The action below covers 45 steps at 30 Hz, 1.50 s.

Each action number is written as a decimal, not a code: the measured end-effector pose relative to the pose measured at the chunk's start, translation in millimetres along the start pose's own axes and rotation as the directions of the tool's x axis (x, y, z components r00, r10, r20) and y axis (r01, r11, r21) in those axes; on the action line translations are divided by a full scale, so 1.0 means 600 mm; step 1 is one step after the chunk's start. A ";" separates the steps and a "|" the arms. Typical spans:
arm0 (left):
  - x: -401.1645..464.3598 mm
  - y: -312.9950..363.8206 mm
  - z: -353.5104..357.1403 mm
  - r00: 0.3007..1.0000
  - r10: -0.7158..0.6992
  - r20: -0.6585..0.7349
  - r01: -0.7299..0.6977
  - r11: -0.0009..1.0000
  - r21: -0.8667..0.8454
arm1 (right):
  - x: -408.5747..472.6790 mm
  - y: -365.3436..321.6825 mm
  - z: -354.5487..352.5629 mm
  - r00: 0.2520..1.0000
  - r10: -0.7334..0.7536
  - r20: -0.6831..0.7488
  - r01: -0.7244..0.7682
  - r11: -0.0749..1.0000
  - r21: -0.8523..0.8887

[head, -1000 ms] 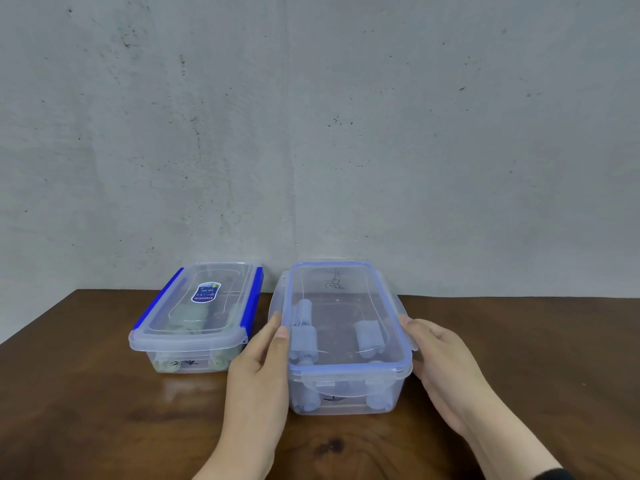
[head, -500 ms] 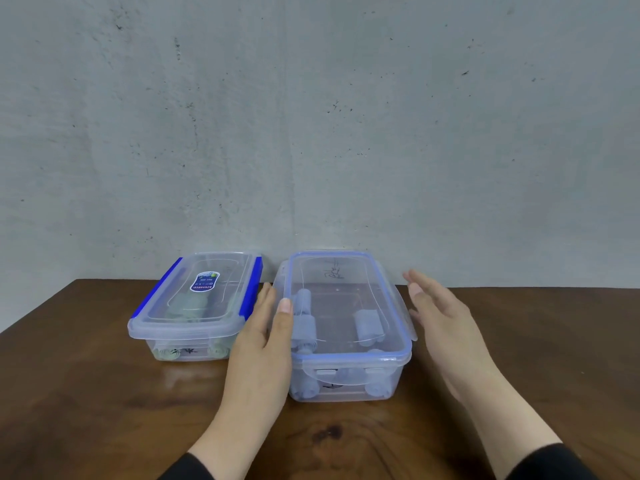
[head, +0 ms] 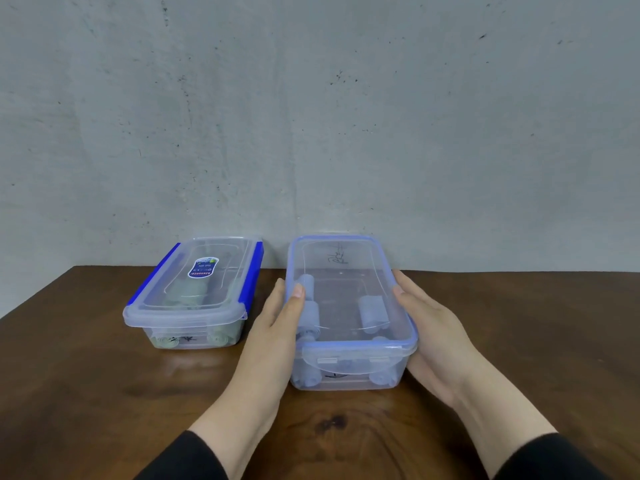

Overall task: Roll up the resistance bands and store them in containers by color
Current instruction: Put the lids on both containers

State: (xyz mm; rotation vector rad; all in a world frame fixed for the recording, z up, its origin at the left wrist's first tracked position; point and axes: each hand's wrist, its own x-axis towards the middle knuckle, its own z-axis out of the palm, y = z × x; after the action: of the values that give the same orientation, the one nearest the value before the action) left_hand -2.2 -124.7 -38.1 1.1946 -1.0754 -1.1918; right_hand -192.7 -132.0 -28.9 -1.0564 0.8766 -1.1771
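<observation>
Change: half a second ago the right hand (head: 438, 336) hung in the air clear of the near container (head: 349, 370); now it lies against that container's right side. The left hand (head: 277, 327) was already on the left side and is there now too.
Left fingers: nearly straight along the near container's left wall, thumb tip laid over the lid's (head: 346, 265) left rim; pressing, not curled round anything.
Right fingers: straight and together, flat against the near container's right wall, thumb tip on the lid's right rim; likewise pressing rather than clutching.
Hand pose: both palms face inward with the near container between them; both forearms run up from the bottom edge of the view in black sleeves (head: 188, 459).
Near container: clear, with a pale blue-rimmed lid in place, standing on the brown desk (head: 86, 393); rolled blue bands (head: 371, 311) lie inside, seen through the lid and walls.
Far container (head: 188, 336): left of the near container and apart from it, on the desk, its lid with dark blue side clips (head: 154, 277) down; pale greenish rolls (head: 188, 292) show through it.
Backdrop: a grey wall (head: 311, 116) behind the near container.
</observation>
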 end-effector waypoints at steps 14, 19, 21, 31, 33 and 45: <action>-0.006 0.001 -0.001 0.980 0.185 -0.074 -0.158 0.948 0.276 | -0.005 -0.001 -0.008 0.998 -0.025 -0.060 0.015 0.985 -0.174; -0.026 0.001 -0.017 0.863 0.488 0.130 -0.465 0.666 0.584 | 0.001 -0.029 -0.014 0.875 -0.367 -0.315 0.099 0.773 -0.627; -0.021 -0.005 -0.016 0.802 0.505 0.317 -0.562 0.460 0.688 | 0.018 -0.051 -0.006 0.901 -0.386 -0.200 0.128 0.675 -0.726; -0.022 -0.002 -0.040 0.714 0.522 0.467 -0.664 0.293 0.688 | 0.196 -0.075 0.019 0.983 -0.067 0.168 0.171 0.044 -0.984; -0.017 -0.005 -0.040 0.701 0.522 0.486 -0.679 0.280 0.678 | 0.220 -0.069 0.024 0.992 -0.006 0.124 0.124 0.022 -0.992; 0.010 -0.029 -0.035 0.579 0.629 0.518 -0.757 0.180 0.628 | 0.252 -0.043 0.016 0.993 -0.078 0.094 0.100 0.083 -0.991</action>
State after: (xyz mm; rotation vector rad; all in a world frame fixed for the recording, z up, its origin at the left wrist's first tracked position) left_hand 17.9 -128.4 -57.1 0.9905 -2.1412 0.0769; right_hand -162.7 -280.1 -1.7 -2.2881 1.7335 -0.4479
